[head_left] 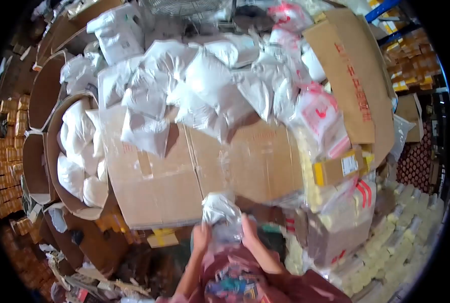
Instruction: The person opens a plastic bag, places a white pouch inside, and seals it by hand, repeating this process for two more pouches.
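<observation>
A pale plastic bag (220, 208) is stretched between my two hands, close in front of my body at the near edge of the cardboard. My left hand (202, 235) is closed on the bag's left side. On its right side, my right hand (248, 230) grips it too. The lower part of the bag looks clear and see-through; what it contains, if anything, I cannot make out. Just beyond lies a flattened cardboard sheet (159, 187), with a heap of filled white plastic bags (210, 83) along its far side.
On the left stands an open carton (53, 131) holding several white bags. A large cardboard flap (348, 76) with red print leans at the right, above a small yellow-taped box (336, 167). Many wrapped pale packs (402, 242) are stacked at lower right.
</observation>
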The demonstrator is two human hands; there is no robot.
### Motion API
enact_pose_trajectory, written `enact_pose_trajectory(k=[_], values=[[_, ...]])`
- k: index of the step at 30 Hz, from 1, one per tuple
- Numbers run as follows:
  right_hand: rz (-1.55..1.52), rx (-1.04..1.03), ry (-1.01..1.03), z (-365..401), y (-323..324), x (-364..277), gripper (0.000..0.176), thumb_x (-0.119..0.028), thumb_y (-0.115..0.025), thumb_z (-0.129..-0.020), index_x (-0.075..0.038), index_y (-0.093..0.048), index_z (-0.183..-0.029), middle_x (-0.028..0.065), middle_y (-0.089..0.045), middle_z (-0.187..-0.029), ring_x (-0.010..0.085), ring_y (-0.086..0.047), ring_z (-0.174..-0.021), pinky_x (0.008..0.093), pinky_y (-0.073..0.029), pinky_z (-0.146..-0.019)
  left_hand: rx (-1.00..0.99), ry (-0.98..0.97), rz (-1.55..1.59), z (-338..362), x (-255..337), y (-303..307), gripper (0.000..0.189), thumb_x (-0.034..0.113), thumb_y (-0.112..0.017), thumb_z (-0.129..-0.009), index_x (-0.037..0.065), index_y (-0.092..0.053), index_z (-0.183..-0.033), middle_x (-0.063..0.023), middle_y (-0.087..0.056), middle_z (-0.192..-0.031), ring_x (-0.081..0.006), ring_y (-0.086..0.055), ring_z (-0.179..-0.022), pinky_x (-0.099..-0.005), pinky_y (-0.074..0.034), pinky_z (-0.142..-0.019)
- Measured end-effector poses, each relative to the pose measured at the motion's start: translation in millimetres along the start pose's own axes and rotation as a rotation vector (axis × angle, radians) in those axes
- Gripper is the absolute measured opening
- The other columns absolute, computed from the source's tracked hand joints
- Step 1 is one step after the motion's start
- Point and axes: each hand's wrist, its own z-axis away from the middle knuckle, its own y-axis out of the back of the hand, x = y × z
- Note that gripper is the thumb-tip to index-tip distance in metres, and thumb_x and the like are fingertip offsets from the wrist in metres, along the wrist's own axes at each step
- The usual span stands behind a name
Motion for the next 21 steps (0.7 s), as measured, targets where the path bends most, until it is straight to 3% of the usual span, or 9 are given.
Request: enact_pose_trajectory(k=[1,4,5,7,9,11,18,20,21], values=[[-0.134,-0.134,-0.065,27,0,-33,0.029,-0.031,-0.051,-0.091,-0.013,-0.045,-0.069,-0.0036,-0.037,-0.054,0.0088,-0.038,-0.043,0.0267,-0.028,-0.039,0.030,-0.022,0.084,8,17,0,0.048,0.026,-0.037,-0.098,-0.001,-0.050,-0.060,-0.0080,-0.046,-0.049,-0.0188,-0.043,-0.042,-0.0360,-0.034,-0.045],[-0.135,-0.135,0.005,37,0,-32,0.029,-0.031,-0.050,-0.091,-0.015,-0.042,-0.068,-0.0053,-0.034,-0.054,0.0069,-0.035,-0.042,0.0238,-0.027,-0.039,-0.011,-0.279,-0.003,4,18,14,0.047,0.025,-0.038,-0.097,-0.003,-0.049,-0.061,-0.0092,-0.045,-0.049,-0.0181,-0.044,-0.044,-0.0356,-0.035,-0.045],[-0.096,-0.194,-0.045,17,1,-23,0.029,-0.033,-0.051,-0.091,-0.014,-0.047,-0.070,-0.0044,-0.038,-0.056,0.0081,-0.037,-0.044,0.0254,-0.029,-0.040,-0.035,-0.083,0.034,-7,15,11,0.043,0.023,-0.039,-0.097,-0.004,-0.048,-0.063,-0.0120,-0.046,-0.049,-0.0194,-0.045,-0.045,-0.0361,-0.037,-0.047],[0.014,-0.073,0.005,-30,-3,11,0.024,-0.033,-0.054,-0.089,-0.012,-0.053,-0.075,-0.0027,-0.044,-0.061,0.0107,-0.040,-0.049,0.0299,-0.033,-0.043,-0.019,-0.055,-0.024,-10,31,6,0.043,0.023,-0.039,-0.096,-0.004,-0.048,-0.064,-0.0121,-0.046,-0.050,-0.0194,-0.045,-0.046,-0.0362,-0.038,-0.048],[-0.103,-0.082,0.060,-46,-16,-15,0.023,-0.032,-0.056,-0.088,-0.013,-0.054,-0.074,-0.0023,-0.045,-0.063,0.0116,-0.041,-0.050,0.0315,-0.033,-0.043,-0.014,-0.110,-0.036,-35,64,6,0.044,0.025,-0.040,-0.096,-0.003,-0.049,-0.064,-0.0108,-0.046,-0.050,-0.0183,-0.046,-0.047,-0.0355,-0.038,-0.049],[-0.153,-0.125,0.007,0,-15,-66,0.021,-0.029,-0.054,-0.087,-0.014,-0.053,-0.072,-0.0023,-0.043,-0.060,0.0113,-0.038,-0.047,0.0299,-0.031,-0.043,-0.023,-0.138,0.000,-17,79,12,0.045,0.028,-0.040,-0.096,-0.002,-0.050,-0.063,-0.0082,-0.045,-0.050,-0.0161,-0.046,-0.048,-0.0341,-0.037,-0.049],[0.103,-0.301,0.448,13,-16,-79,0.038,-0.019,-0.048,-0.087,-0.009,-0.040,-0.052,-0.0020,-0.043,-0.052,0.0091,-0.041,-0.048,0.0300,-0.028,-0.044,0.041,-0.349,-0.014,4,92,32,0.044,0.025,-0.040,-0.098,0.000,-0.051,-0.063,-0.0052,-0.048,-0.053,-0.0143,-0.046,-0.050,-0.0310,-0.037,-0.050],[0.166,-0.309,0.531,3,-12,-71,0.040,-0.017,-0.047,-0.088,-0.008,-0.039,-0.050,-0.0014,-0.044,-0.051,0.0087,-0.042,-0.048,0.0297,-0.028,-0.044,0.078,-0.248,0.061,-14,75,23,0.043,0.026,-0.041,-0.100,-0.001,-0.052,-0.067,-0.0046,-0.049,-0.056,-0.0134,-0.047,-0.052,-0.0304,-0.038,-0.051],[0.329,-0.295,0.727,-41,-10,-49,0.038,-0.017,-0.048,-0.089,-0.008,-0.039,-0.053,-0.0028,-0.042,-0.052,0.0071,-0.041,-0.048,0.0285,-0.029,-0.045,0.013,-0.224,0.057,-37,54,21,0.042,0.026,-0.042,-0.100,-0.001,-0.053,-0.070,-0.0047,-0.050,-0.058,-0.0128,-0.048,-0.054,-0.0299,-0.039,-0.052]])
